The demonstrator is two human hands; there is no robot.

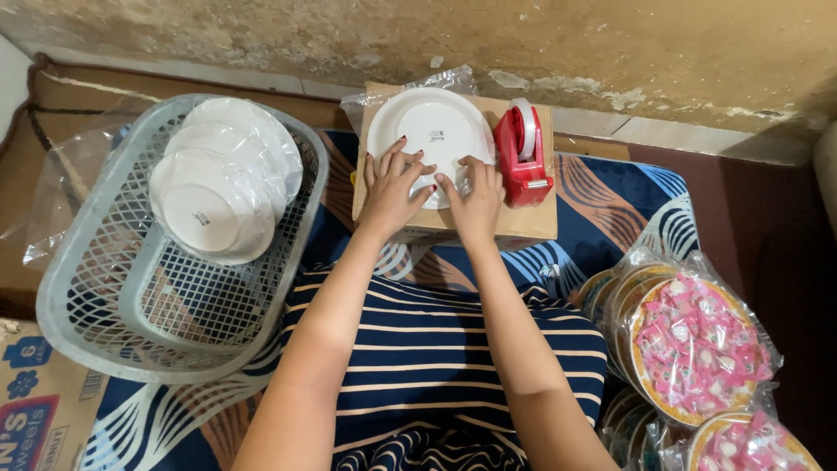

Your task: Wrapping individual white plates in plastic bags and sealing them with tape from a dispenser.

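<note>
- The white plate (pixel 430 131) lies face down, wrapped in clear plastic, on top of the cardboard box (pixel 523 222); the red tape dispenser (pixel 523 150) stands on the same box, just beside the plate's rim.
- The left hand (pixel 392 185) rests flat on the plate's near edge, fingers spread, pressing rather than clasping; nothing is enclosed in it.
- The right hand (pixel 475 190) sits beside it on the near rim, fingers bent down onto the wrap, seemingly pinching or smoothing the film.
- The plate looks thin, light and stiff, probably disposable; the film over it is likely slippery and crinkly, so a hold at the rim, thumb under and fingers over, seems surest.
- To the left of the box, a grey basket (pixel 78 288) holds more wrapped white plates (pixel 222 183).
</note>
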